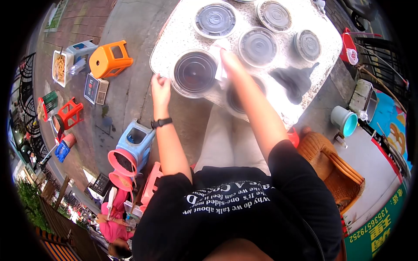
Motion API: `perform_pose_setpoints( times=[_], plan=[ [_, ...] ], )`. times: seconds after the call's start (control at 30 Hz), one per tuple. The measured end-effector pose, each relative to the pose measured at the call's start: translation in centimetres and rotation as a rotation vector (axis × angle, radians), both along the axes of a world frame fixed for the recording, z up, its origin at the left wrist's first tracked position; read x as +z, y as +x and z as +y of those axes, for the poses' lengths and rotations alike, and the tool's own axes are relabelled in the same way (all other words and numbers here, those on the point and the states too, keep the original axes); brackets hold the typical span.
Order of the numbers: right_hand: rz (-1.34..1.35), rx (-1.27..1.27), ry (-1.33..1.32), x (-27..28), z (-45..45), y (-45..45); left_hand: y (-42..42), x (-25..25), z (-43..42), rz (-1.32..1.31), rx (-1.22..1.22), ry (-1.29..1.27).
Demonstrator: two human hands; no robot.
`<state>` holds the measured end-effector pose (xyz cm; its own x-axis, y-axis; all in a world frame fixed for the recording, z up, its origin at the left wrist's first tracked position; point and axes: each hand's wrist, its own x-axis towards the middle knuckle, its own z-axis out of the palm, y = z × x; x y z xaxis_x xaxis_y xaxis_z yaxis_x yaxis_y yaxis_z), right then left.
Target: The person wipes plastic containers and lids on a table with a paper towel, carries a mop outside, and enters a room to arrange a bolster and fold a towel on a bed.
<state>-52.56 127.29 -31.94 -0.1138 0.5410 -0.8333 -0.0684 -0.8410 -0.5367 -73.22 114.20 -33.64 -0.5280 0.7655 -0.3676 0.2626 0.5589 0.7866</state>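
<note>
My left hand (pixel 161 85), with a black band on its wrist, is at the table's near-left edge. Its fingers are curled beside the rim of a round lidded container (pixel 194 73) with dark contents; I cannot make out whether they grip anything. My right hand (pixel 232 64) holds a white tissue (pixel 221 58) against this container's right side. Beneath my right forearm stands another round container (pixel 237 99), partly covered. Farther up the table are lidded containers, among them one at the back left (pixel 215 20) and one in the middle (pixel 257 46).
A dark crumpled cloth (pixel 295 82) lies on the right of the speckled white table (pixel 272 75). Left on the ground are an orange stool (pixel 104 60), a blue stool (pixel 137 135) and a scale (pixel 96 89). A wicker chair (pixel 324 161) stands at right; a person in pink (pixel 114 224) is lower left.
</note>
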Motion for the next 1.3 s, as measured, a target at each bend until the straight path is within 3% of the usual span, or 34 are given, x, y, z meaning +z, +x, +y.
perform_pose_setpoints(
  times=[0.03,0.07,0.23,0.37,0.63,0.9,1.0,1.1,1.17,1.2,1.27,1.3],
  plan=[
    [0.0,0.006,0.005,-0.6,0.0,-0.1,2.4,4.2,0.1,-0.279,0.133,-0.156],
    [0.0,0.012,0.011,-1.1,0.1,-0.1,2.8,3.6,-0.9,-0.427,0.16,-0.102],
    [-0.051,0.007,0.028,0.1,0.1,-0.1,3.4,2.2,-0.5,-0.639,0.065,0.094],
    [-0.119,0.034,0.096,1.1,-0.2,-0.4,1.2,1.3,0.8,-0.558,-0.069,0.096],
    [-0.093,0.039,0.087,0.5,0.0,-0.7,-1.6,2.8,8.0,-0.215,-0.649,-0.069],
    [-0.136,0.061,0.117,0.2,0.2,-1.0,2.0,3.3,13.5,0.117,-1.023,-0.03],
    [-0.115,0.073,0.165,-1.3,0.1,-0.7,2.8,5.4,12.8,0.326,-0.997,0.047],
    [-0.027,0.005,0.034,-1.2,0.2,-0.3,2.0,4.2,8.8,0.482,-0.391,0.206],
    [0.0,-0.018,-0.049,0.5,0.4,-0.2,1.2,2.7,4.8,0.231,-0.079,0.025],
    [-0.023,-0.009,-0.023,0.2,0.4,-0.2,1.3,3.1,3.2,0.052,-0.043,-0.118],
    [-0.069,0.011,0.027,-0.6,0.3,-0.4,2.7,2.4,0.6,-0.275,0.049,-0.06],
    [-0.115,0.023,0.043,0.3,0.4,-0.5,3.4,2.1,0.3,-0.3,0.077,0.012]
  ],
)
